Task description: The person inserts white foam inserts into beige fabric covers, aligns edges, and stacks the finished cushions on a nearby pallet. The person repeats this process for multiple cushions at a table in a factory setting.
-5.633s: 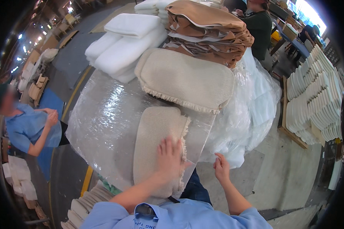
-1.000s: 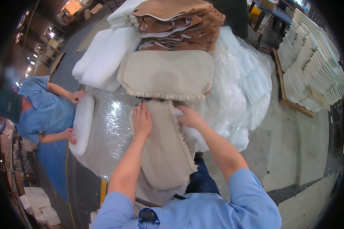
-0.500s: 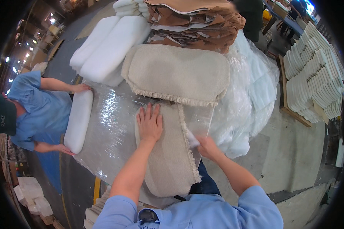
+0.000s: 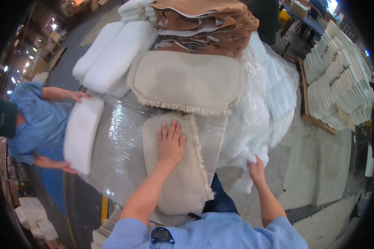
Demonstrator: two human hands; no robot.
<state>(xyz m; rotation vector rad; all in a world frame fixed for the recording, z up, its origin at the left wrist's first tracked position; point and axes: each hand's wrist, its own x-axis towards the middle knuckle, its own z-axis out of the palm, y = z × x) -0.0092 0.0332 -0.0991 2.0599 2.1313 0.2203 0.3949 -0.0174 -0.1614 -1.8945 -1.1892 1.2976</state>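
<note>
Background cap [image 4: 8, 110] bears lettering [image 4: 2, 120]; left hand [image 4: 170, 143] lies flat on beige cover [image 4: 182, 182], right hand [image 4: 257, 169] grips white wadding [image 4: 244, 180].

The head-worn fisheye looks steeply down from close above the blue shirt [image 4: 220, 232] at six o'clock, facing the brown stack [image 4: 212, 27] at twelve.

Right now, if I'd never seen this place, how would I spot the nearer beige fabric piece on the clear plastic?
Find the tall brown stack beyond the clear plastic. In front of it lies a crosswise beige cover; just nearer is the beige fabric piece. Unlike that cover, whose frayed edge faces the viewer, this one's frayed edge runs down its right side.
</note>
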